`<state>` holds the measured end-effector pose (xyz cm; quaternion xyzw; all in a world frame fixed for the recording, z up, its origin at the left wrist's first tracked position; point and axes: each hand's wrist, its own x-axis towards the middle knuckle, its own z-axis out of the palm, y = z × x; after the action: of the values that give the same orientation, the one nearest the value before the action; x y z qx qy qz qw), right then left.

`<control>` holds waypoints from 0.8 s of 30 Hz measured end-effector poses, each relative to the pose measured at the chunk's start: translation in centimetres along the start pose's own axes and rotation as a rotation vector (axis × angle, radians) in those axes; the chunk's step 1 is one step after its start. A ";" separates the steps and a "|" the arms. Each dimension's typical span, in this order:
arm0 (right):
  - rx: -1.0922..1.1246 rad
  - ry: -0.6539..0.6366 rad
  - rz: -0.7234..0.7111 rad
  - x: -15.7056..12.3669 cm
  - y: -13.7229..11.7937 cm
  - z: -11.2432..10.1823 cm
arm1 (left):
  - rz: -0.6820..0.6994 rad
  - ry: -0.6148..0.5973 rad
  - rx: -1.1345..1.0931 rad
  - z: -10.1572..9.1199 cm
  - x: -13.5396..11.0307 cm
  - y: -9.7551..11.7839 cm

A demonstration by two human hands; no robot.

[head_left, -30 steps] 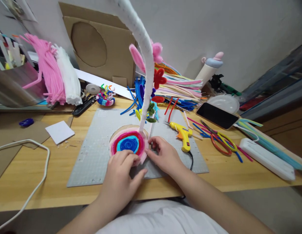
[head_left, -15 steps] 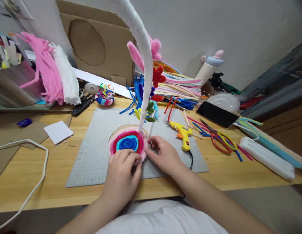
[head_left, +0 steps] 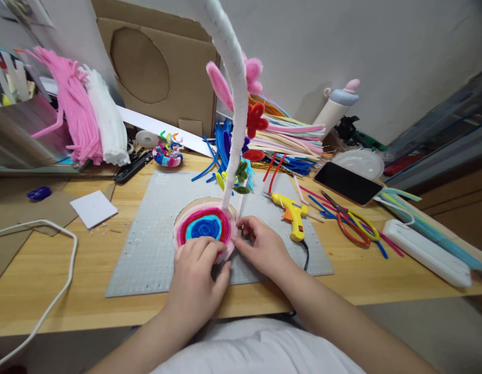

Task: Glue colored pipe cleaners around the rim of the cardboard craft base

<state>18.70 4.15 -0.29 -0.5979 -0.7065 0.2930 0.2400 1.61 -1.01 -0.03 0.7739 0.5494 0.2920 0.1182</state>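
A round coiled pipe-cleaner disc [head_left: 205,227], blue at the centre with red and pink rings, lies on a grey cutting mat [head_left: 155,244]. A tall white fuzzy stem [head_left: 236,104] rises from its far edge and curves up out of view, with pink and red flower shapes on it. My left hand [head_left: 196,280] rests on the disc's near edge, fingers curled and pressing its pink rim. My right hand [head_left: 262,249] pinches the disc's rim on the right side.
A yellow glue gun [head_left: 291,210] lies right of the disc. Scissors [head_left: 352,223], a phone [head_left: 346,183] and a white power strip [head_left: 426,253] sit farther right. Bundles of pink and white pipe cleaners [head_left: 89,117] lie at back left, cardboard [head_left: 155,67] behind, a white cable [head_left: 50,291] at left.
Both hands have stayed on the disc's near rim; the left fingers have shifted slightly along the edge. The view has moved a little.
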 end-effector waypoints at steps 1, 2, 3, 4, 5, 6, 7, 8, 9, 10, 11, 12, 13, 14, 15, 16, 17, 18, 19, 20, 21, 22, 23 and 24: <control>0.000 -0.001 -0.001 0.0 0.0 0.0 | 0.022 0.010 0.004 -0.1 -0.1 -0.1; 0.001 -0.002 -0.001 0.0 0.0 0.0 | 0.060 0.018 0.011 -0.1 -0.3 -0.2; 0.002 -0.002 -0.001 0.1 0.1 0.0 | 0.114 0.025 0.029 -0.2 -0.6 -0.4; 0.002 -0.002 0.000 0.1 0.1 0.0 | 0.181 0.030 0.062 -0.4 -0.9 -0.7; 0.002 -0.002 0.001 0.1 0.1 0.0 | 0.255 0.029 0.108 -0.5 -1.2 -0.9; 0.002 -0.003 0.002 0.1 0.1 0.0 | 0.319 0.027 0.169 -0.6 -1.6 -1.2; 0.002 -0.004 0.002 0.1 0.1 0.0 | 0.368 0.019 0.232 -0.8 -1.9 -1.5; 0.003 -0.004 0.001 0.1 0.1 0.0 | 0.396 0.007 0.287 -0.9 -2.2 -1.8; 0.005 -0.004 -0.002 0.1 0.1 0.0 | 0.410 -0.008 0.332 -1.1 -2.5 -2.0; 0.006 -0.004 -0.005 0.1 0.1 0.0 | 0.416 -0.023 0.364 -1.2 -2.7 -2.1; 0.007 -0.001 -0.007 0.1 0.1 0.0 | 0.418 -0.033 0.385 -1.2 -2.9 -2.2; 0.008 0.001 -0.008 0.0 0.1 0.0 | 0.417 -0.040 0.398 -1.3 -3.0 -2.2; 0.008 0.003 -0.008 0.0 0.1 0.0 | 0.415 -0.040 0.403 -1.3 -3.1 -2.2; 0.007 0.004 -0.008 0.0 0.1 0.0 | 0.409 -0.037 0.404 -1.3 -3.1 -2.1; 0.006 0.004 -0.008 0.0 0.2 0.1 | 0.401 -0.032 0.403 -1.2 -3.1 -2.1; 0.005 0.005 -0.008 0.0 0.2 0.1 | 0.394 -0.027 0.400 -1.2 -3.1 -2.1; 0.004 0.005 -0.010 -0.1 0.2 0.1 | 0.387 -0.022 0.399 -1.1 -3.1 -2.0; 0.003 0.005 -0.012 0.0 0.2 0.1 | 0.381 -0.017 0.399 -1.1 -3.1 -2.0; 0.002 0.005 -0.014 0.0 0.2 0.1 | 0.379 -0.014 0.401 -1.1 -3.1 -2.1; 0.002 0.005 -0.014 0.0 0.2 0.1 | 0.378 -0.014 0.404 -1.0 -3.1 -2.1; 0.003 0.005 -0.015 0.0 0.2 0.0 | 0.379 -0.016 0.405 -1.0 -3.1 -2.1; 0.003 0.004 -0.015 0.0 0.2 0.0 | 0.381 -0.020 0.406 -1.0 -3.2 -2.2; 0.004 0.004 -0.015 0.0 0.1 0.0 | 0.383 -0.025 0.408 -1.0 -3.2 -2.2; 0.005 0.005 -0.014 0.0 0.1 0.0 | 0.383 -0.028 0.410 -1.0 -3.3 -2.3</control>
<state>18.81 4.15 -0.37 -0.5929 -0.7094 0.2916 0.2454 -1.48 -3.31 -1.41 0.8754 0.4389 0.1814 -0.0907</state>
